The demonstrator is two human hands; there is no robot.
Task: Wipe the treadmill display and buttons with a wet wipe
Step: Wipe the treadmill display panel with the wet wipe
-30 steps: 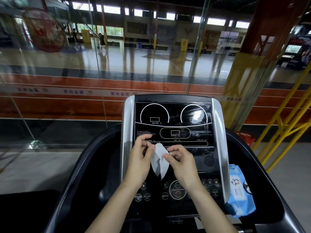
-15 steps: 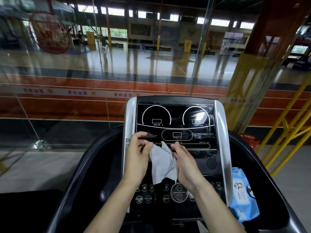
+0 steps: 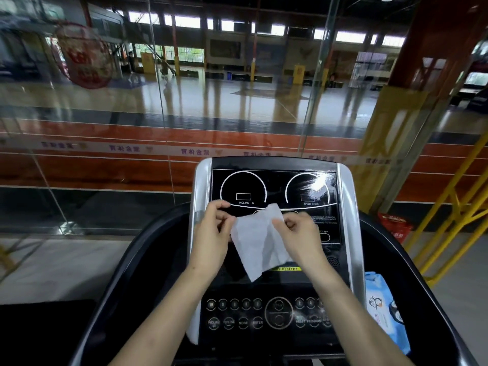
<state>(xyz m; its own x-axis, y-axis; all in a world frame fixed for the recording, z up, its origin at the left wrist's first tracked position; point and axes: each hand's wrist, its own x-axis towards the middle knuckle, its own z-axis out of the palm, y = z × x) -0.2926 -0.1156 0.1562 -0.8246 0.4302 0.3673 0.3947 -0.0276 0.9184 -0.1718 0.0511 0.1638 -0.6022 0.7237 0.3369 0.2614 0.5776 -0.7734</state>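
Right, both hands are up in front of the treadmill's glossy black display panel [image 3: 274, 191], and the thin white wet wipe [image 3: 257, 244] is stretched between them, hanging in the air just short of the glass with its lower corner drooping toward the yellow label strip. Risk first: the sheet looks only partly opened, creased down its middle, so if it goes to the screen like this it may bunch and smear rather than clean, and a pull too sharp could tear something this flimsy. Watch also the round black control buttons [image 3: 264, 313] below, where a firm press through the wipe could plausibly trigger one. Now the fingers: the left hand [image 3: 211, 239] pinches the wipe's left edge between thumb and curled fingertips, the other fingers tucked in. The right hand [image 3: 298, 236] pinches the upper right edge the same way, knuckles bent, nothing spread. Neither hand touches the panel, as far as I can tell. Off to the right, the blue wipe packet [image 3: 383, 310] lies in the console's side tray.
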